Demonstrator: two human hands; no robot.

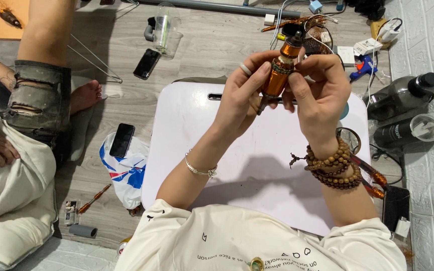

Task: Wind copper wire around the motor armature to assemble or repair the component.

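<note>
Wood-plank floor, cluttered: above the white table (257,165), your left hand (239,98) and right hand (322,98) pinch an orange cylinder (280,75); keep fingers (297,93) pressed firm, piece upright.

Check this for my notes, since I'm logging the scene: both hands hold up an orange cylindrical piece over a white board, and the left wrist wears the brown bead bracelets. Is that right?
One detail is wrong. The brown bead bracelets are on the right wrist; the left wrist wears a thin silver bracelet. The head view shows it. The rest stands: left hand and right hand hold the orange cylindrical piece over the white board.
</note>
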